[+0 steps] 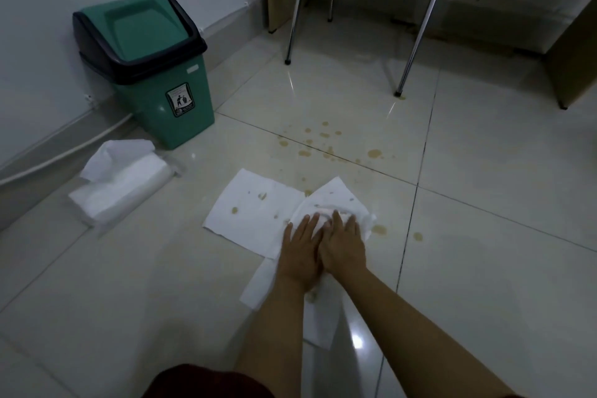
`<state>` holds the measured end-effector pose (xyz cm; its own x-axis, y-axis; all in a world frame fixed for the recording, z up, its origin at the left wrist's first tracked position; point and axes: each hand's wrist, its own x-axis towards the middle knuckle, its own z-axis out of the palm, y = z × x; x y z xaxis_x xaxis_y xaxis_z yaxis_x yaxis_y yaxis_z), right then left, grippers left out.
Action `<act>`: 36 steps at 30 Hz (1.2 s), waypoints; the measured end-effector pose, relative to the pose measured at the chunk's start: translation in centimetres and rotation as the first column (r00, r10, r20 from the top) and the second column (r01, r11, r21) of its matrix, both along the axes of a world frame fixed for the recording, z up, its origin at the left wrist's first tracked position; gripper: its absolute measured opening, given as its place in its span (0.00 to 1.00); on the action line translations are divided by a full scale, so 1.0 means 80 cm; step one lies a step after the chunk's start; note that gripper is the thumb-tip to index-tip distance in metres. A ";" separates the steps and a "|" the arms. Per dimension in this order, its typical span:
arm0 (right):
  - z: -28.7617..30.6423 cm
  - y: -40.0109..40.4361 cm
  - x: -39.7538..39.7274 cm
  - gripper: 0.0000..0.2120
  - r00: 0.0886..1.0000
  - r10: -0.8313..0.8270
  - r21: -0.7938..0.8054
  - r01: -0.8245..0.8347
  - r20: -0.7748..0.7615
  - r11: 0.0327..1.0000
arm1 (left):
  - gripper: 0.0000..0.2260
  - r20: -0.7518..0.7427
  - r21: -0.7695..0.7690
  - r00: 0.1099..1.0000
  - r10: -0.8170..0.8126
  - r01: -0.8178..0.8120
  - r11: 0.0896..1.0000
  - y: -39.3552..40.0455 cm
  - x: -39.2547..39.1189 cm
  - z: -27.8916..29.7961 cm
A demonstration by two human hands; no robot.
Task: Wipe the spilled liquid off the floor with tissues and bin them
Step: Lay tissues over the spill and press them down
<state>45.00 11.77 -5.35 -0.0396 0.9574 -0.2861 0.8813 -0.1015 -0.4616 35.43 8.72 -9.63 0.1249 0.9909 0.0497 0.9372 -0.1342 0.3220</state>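
Brownish drops of spilled liquid [323, 139] dot the pale floor tiles ahead of me. White tissues lie spread on the floor: a flat stained sheet [252, 210], a rumpled one [336, 200] beside it, and another [261, 284] under my wrists. My left hand [302, 252] and my right hand [344, 245] press side by side, fingers straight, on the rumpled tissue. More drops [379, 229] sit just right of my hands. A green bin [161, 97] with a dark swing lid stands at the wall, far left.
An open pack of tissues [126, 181] lies on the floor left of the sheets, in front of the bin. Chrome chair legs [416, 39] and wooden furniture panels [571, 52] stand beyond the spill. A white cable runs along the skirting.
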 end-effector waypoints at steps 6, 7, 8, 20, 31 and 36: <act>-0.040 -0.028 0.010 0.30 0.972 0.042 0.089 -0.064 0.233 0.994 | 0.21 0.332 0.032 0.938 0.097 -0.114 0.993 0.012 -0.013 0.007; -0.047 -0.032 0.014 0.32 0.957 0.061 0.112 -0.096 0.284 0.989 | 0.22 0.323 0.039 0.943 0.080 -0.098 0.994 0.012 -0.014 0.008; -0.052 -0.034 0.018 0.33 0.945 0.077 0.135 -0.126 0.317 0.983 | 0.22 0.326 0.050 0.943 0.072 -0.093 0.994 0.013 -0.015 0.010; -0.043 -0.021 0.017 0.29 0.981 0.169 0.131 -0.180 0.093 0.975 | 0.26 -0.229 -0.088 0.972 -0.054 0.034 0.995 0.002 -0.049 -0.012; -0.068 -0.033 -0.028 0.33 0.993 -0.034 0.257 0.005 0.110 0.966 | 0.23 0.116 0.076 0.964 0.239 -0.248 0.966 0.018 -0.072 -0.005; -0.079 -0.013 -0.030 0.29 0.993 0.083 0.316 -0.107 0.087 0.943 | 0.27 -0.132 -0.048 0.944 0.303 -0.311 0.949 0.049 -0.090 -0.015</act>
